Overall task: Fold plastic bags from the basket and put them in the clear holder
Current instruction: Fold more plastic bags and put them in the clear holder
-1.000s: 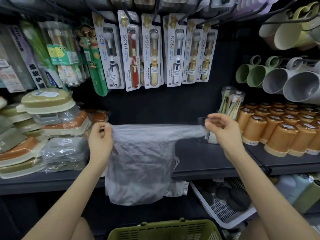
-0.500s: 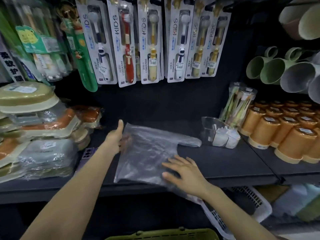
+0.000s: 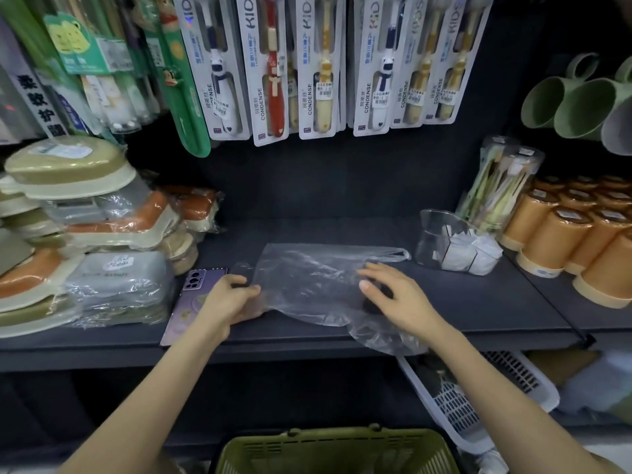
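A clear plastic bag [image 3: 318, 278] lies spread on the dark shelf [image 3: 478, 302], its lower corner hanging over the front edge. My left hand [image 3: 229, 299] pinches the bag's left edge with thumb and curled fingers. With spread, relaxed fingers, my right hand [image 3: 393, 292] rests on the bag's right part. The clear holder [image 3: 441, 234] stands on the shelf to the right with several folded white bags inside. The olive-green basket [image 3: 337, 449] sits below, at the bottom edge.
A purple phone [image 3: 191, 306] lies on the shelf under my left wrist. Wrapped soap boxes [image 3: 85, 241] are stacked at the left, orange cups [image 3: 574, 237] at the right. Packed toothbrushes [image 3: 321, 66] hang above. A white basket [image 3: 478, 401] sits on the lower right.
The bag went from held up stretched between both hands to lying on the shelf. My left hand slid down to its left edge; my right hand moved up onto its right part.
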The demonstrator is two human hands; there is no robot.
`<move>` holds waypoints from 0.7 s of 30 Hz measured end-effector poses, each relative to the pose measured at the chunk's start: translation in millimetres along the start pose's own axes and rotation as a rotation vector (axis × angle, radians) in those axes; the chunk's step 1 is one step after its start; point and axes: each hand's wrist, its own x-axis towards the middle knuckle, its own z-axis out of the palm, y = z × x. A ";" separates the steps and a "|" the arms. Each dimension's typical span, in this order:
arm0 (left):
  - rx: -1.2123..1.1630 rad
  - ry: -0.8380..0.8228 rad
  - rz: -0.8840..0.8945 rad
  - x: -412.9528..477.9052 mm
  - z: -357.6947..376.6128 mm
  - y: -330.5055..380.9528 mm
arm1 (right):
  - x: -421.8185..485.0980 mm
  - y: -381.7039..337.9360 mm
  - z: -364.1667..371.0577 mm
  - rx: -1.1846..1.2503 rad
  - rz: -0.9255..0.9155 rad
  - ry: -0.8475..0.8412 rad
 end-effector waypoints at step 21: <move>0.076 0.171 0.175 -29.4 -2.7 -28.2 | -83.0 10.5 3.3 0.275 0.534 0.389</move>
